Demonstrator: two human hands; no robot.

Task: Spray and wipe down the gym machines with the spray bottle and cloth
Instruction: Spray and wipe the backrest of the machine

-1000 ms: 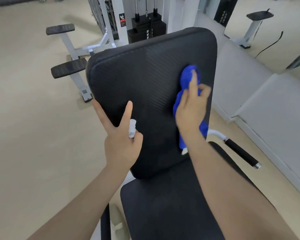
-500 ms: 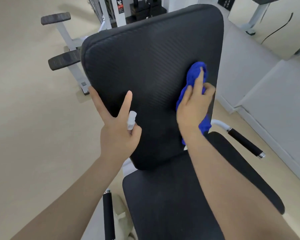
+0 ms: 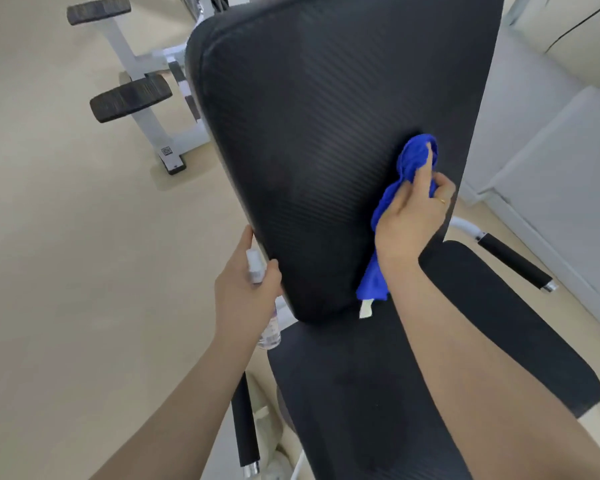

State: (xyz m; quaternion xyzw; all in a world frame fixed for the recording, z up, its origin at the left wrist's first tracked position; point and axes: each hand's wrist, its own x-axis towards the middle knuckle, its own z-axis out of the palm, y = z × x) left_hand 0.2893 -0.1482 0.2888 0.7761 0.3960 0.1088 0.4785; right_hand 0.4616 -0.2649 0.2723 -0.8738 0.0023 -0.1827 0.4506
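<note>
A black padded backrest (image 3: 312, 133) of a gym machine fills the middle of the view, above its black seat (image 3: 395, 393). My right hand (image 3: 411, 220) presses a blue cloth (image 3: 414, 157) against the lower right part of the backrest, with fingers curled into the cloth. The cloth's tail hangs down past my wrist to a white tag. My left hand (image 3: 246, 292) grips a small clear spray bottle (image 3: 269, 332) with a white nozzle at the backrest's lower left edge. Most of the bottle is hidden by the hand.
A black-gripped handle (image 3: 515, 261) sticks out right of the seat and another (image 3: 245, 424) lies below left. A white frame with two black roller pads (image 3: 130, 97) stands on the beige floor at upper left. Grey padded blocks (image 3: 551, 150) line the right side.
My left hand has slid off the face of the backrest to its lower left edge, its two raised fingers now folded round the bottle. My right hand with the cloth has moved slightly down.
</note>
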